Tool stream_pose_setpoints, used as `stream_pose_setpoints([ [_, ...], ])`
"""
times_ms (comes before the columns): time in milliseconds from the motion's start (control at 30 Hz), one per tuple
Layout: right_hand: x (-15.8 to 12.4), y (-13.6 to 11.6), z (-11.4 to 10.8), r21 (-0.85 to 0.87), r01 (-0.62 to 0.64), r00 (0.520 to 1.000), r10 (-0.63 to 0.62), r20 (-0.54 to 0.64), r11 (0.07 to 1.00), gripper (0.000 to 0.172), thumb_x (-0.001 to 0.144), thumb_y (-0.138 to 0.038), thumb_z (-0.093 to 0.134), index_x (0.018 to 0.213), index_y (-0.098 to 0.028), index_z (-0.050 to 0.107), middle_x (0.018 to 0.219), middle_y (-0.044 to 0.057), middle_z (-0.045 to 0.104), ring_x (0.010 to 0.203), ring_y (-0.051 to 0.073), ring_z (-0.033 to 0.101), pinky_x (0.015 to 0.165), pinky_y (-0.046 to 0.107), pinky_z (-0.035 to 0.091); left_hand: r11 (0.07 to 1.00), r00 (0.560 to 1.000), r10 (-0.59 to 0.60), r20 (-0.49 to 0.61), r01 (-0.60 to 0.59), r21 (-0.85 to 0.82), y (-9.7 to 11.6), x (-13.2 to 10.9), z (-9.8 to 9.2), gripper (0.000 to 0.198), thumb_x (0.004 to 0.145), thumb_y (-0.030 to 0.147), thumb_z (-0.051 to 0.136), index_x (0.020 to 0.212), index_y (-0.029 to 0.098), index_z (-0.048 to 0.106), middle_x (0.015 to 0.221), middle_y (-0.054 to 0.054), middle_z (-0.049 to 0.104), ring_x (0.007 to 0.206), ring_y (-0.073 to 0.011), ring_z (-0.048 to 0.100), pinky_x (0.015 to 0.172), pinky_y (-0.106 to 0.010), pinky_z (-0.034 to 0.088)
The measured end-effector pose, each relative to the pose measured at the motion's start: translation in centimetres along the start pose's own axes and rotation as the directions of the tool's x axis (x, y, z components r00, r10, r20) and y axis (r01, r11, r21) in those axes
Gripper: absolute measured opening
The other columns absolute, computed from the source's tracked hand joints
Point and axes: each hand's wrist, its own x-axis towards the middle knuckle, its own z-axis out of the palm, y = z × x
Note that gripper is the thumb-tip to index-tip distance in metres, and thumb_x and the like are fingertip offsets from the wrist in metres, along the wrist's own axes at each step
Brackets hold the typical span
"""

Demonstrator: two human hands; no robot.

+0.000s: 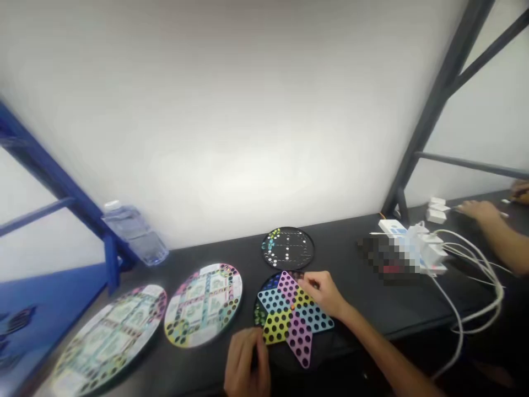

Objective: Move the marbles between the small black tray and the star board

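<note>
Left hand (248, 364) curled at the board's edge, grip unclear

Right hand (320, 292) lies half-closed on the star-shaped Chinese checkers board (295, 331); black round board (288, 248) just behind, two printed round boards (203, 305) to the left, white cables (475, 275) off right

Star-shaped Chinese checkers board (300, 336) lying flat on a dark surface (355, 309), its pink, yellow and blue points pierced with rows of dark holes. Small orange marble (292, 306) near the centre. Right hand (322, 292) over the upper-right edge; left hand (248, 364) just beside the lower-left yellow point.
</note>
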Motion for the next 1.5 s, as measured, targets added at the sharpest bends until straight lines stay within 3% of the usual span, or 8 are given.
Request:
stream_pose_setpoints([
  [200, -0.1, -0.1, -0.1, 0.078, 0.022, 1.0, -0.022, 0.001, 0.997, 0.044, 0.091, -0.042, 0.054, 0.055, -0.019, 0.045, 0.053, -0.003, 0.04, 0.054, 0.011, 0.036, 0.054, 0.026, 0.027, 0.999, 0.998, -0.027, -0.048, 0.029, 0.026, 0.2, 0.2, 0.1, 0.016, 0.087, 0.01, 0.058, 0.094, 0.023, 0.066, 0.087, -0.005, 0.068, 0.085, -0.0218, 0.066, 0.077, -0.036, 0.056],
  [433, -0.3, 0.6, 0.1, 0.241, -0.062, 0.998, 0.056, 0.031, 0.969, 0.045, 0.092, -0.046, 0.053, 0.056, -0.019, 0.048, 0.049, -0.002, 0.046, 0.048, 0.011, 0.04, 0.051, 0.026, 0.03, 0.998, 0.996, -0.06, -0.063, 0.062, 0.03, -0.1, 0.3, 0.0, 0.011, 0.089, 0.016, 0.057, 0.092, 0.023, 0.065, 0.088, -0.006, 0.069, 0.085, -0.0209, 0.067, 0.077, -0.035, 0.057],
  [700, 0.3, 1.3, -0.2, 0.626, -0.107, 0.98, 0.188, -0.064, 0.773, 0.042, 0.088, -0.046, 0.058, 0.056, -0.02, 0.052, 0.046, -0.001, 0.046, 0.041, 0.012, 0.04, 0.044, 0.026, 0.029, 0.982, 0.985, -0.169, -0.036, 0.172, 0.08, 0.0, 0.7, -0.8, 0.011, 0.093, 0.026, 0.054, 0.094, 0.025, 0.065, 0.091, -0.006, 0.07, 0.087, -0.0214, 0.067, 0.08, -0.036, 0.057],
  [867, 0.5, 1.8, -0.9, 0.695, -0.07, 0.957, 0.244, -0.155, 0.715, 0.042, 0.087, -0.045, 0.06, 0.055, -0.02, 0.05, 0.047, -0.002, 0.043, 0.041, 0.011, 0.04, 0.044, 0.026, 0.029, 0.959, 0.97, -0.243, 0.019, 0.237, 0.156, -0.9, 0.7, -1.4, 0.018, 0.092, 0.036, 0.056, 0.101, 0.024, 0.067, 0.098, -0.007, 0.071, 0.089, -0.0223, 0.07, 0.081, -0.035, 0.058],
  [1067, 1.6, 2.5, -1.7, 0.522, -0.129, 0.929, 0.286, -0.234, 0.843, 0.042, 0.086, -0.051, 0.061, 0.059, -0.02, 0.053, 0.045, -0.003, 0.043, 0.04, 0.011, 0.038, 0.042, 0.025, 0.027, 0.972, 0.962, -0.204, 0.181, 0.177, 0.152, -2.7, -0.2, -1.3, 0.023, 0.093, 0.035, 0.053, 0.106, 0.024, 0.068, 0.104, -0.008, 0.073, 0.094, -0.0236, 0.072, 0.081, -0.035, 0.061],
  [1233, 5.9, 1.4, -0.9, 0.102, -0.06, 0.988, 0.074, -0.134, 0.993, 0.018, 0.082, -0.037, 0.065, 0.076, -0.02, 0.065, 0.064, 0.001, 0.062, 0.052, 0.014, 0.052, 0.052, 0.026, 0.039, 0.974, 0.946, -0.205, 0.25, 0.173, 0.144, -3.5, 0.1, -2.0, 0.024, 0.096, 0.03, 0.049, 0.108, 0.024, 0.069, 0.103, -0.007, 0.074, 0.093, -0.0215, 0.073, 0.079, -0.031, 0.062],
  [1333, 9.9, 1.6, 0.6, -0.107, 0.015, 0.998, -0.022, -0.063, 0.994, 0.01, 0.077, -0.021, 0.065, 0.086, -0.021, 0.069, 0.074, 0.003, 0.067, 0.064, 0.017, 0.057, 0.065, 0.028, 0.044, 0.992, 0.948, -0.103, 0.302, 0.076, 0.101, -3.8, 0.4, -2.5, 0.024, 0.095, 0.023, 0.05, 0.111, 0.025, 0.067, 0.102, -0.006, 0.074, 0.095, -0.0188, 0.072, 0.083, -0.027, 0.06],
  [1500, 15.3, 3.3, 3.5, -0.416, -0.049, 0.994, 0.087, 0.073, 0.908, 0.017, 0.074, -0.013, 0.069, 0.09, -0.018, 0.071, 0.091, 0.007, 0.071, 0.087, 0.02, 0.063, 0.078, 0.027, 0.043, 0.99, 0.952, 0.05, 0.303, -0.086, 0.109, -4.1, 0.0, -2.5, 0.023, 0.094, 0.015, 0.048, 0.108, 0.021, 0.065, 0.102, -0.008, 0.072, 0.096, -0.017, 0.071, 0.087, -0.024, 0.059],
])
